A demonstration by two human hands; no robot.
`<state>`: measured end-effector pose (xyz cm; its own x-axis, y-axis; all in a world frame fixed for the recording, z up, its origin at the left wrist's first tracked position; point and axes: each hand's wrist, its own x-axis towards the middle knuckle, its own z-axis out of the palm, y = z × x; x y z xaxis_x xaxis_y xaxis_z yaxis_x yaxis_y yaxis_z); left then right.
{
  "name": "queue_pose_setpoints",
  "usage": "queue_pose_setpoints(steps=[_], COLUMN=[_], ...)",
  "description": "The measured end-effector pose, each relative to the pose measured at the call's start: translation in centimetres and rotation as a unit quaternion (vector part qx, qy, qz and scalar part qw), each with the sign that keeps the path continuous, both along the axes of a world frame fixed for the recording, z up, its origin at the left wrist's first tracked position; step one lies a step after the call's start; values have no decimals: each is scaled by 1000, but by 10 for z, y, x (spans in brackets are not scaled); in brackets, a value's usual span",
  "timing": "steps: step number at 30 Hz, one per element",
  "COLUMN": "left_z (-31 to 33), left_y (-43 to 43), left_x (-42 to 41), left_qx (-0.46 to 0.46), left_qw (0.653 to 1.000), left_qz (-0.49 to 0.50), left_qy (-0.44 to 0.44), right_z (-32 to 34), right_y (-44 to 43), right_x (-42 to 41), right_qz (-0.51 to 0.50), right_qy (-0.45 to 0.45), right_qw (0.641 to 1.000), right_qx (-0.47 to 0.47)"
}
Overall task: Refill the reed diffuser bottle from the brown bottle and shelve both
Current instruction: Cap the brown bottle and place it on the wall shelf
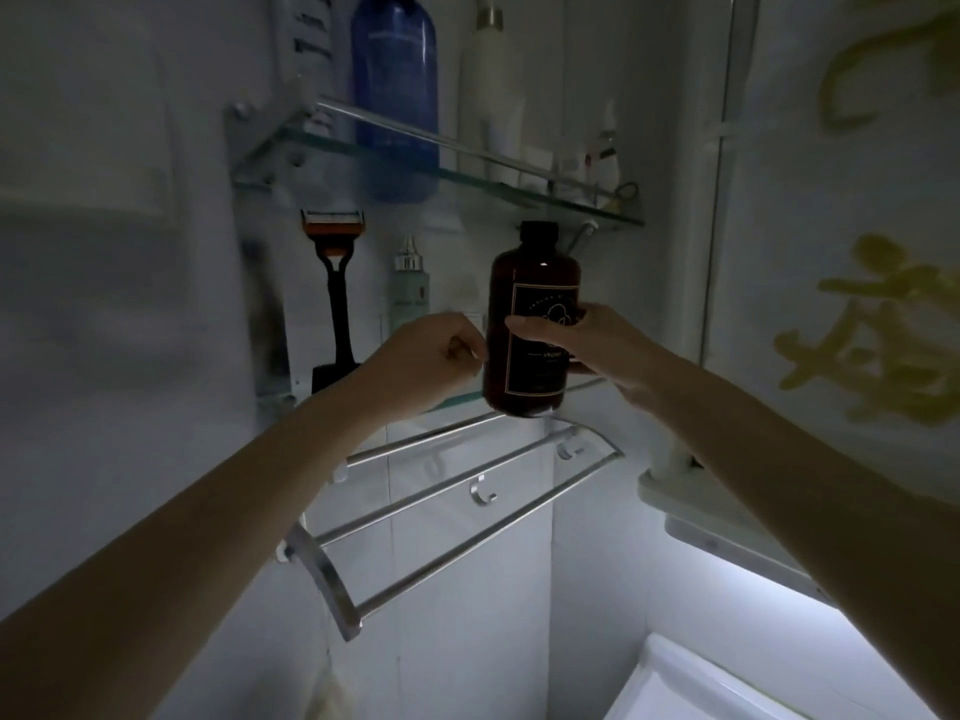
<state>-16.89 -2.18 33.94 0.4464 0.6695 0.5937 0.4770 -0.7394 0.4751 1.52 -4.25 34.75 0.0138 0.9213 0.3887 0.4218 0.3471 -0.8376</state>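
Observation:
The brown bottle [535, 283] has a black cap and a dark label with gold trim. It stands upright at the front edge of the lower glass shelf [587, 385]. My right hand [582, 345] is wrapped around its middle, with the thumb across the label. My left hand [431, 356] hovers just left of the bottle with its fingers curled in and nothing held. The reed diffuser bottle is not in view.
A razor [337, 283] and a pale green pump bottle [410, 288] stand on the lower shelf at left. The upper glass shelf [447, 171] holds a blue bottle [395, 90] and a white bottle [491, 85]. A towel rail [457, 491] hangs below. A mirror edge [722, 200] stands at right.

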Motion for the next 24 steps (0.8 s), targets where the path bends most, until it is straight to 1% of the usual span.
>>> queue_pose_setpoints(steps=[4, 11, 20, 24], left_z=[2, -4, -6, -7], left_y=[9, 21, 29, 28], left_x=[-2, -4, -8, -9], left_qx=[-18, -22, -28, -30], left_qw=[1000, 1000, 1000, 1000], left_qz=[-5, -1, 5, 3], left_qy=[-15, -4, 6, 0], right_z=[12, 14, 17, 15], right_y=[17, 47, 70, 71], right_x=[-4, -13, -30, -38], right_qz=[-3, -18, -12, -15], right_qy=[14, 26, 11, 4], right_qw=[1000, 999, 999, 1000], right_qx=[1, -16, -29, -13])
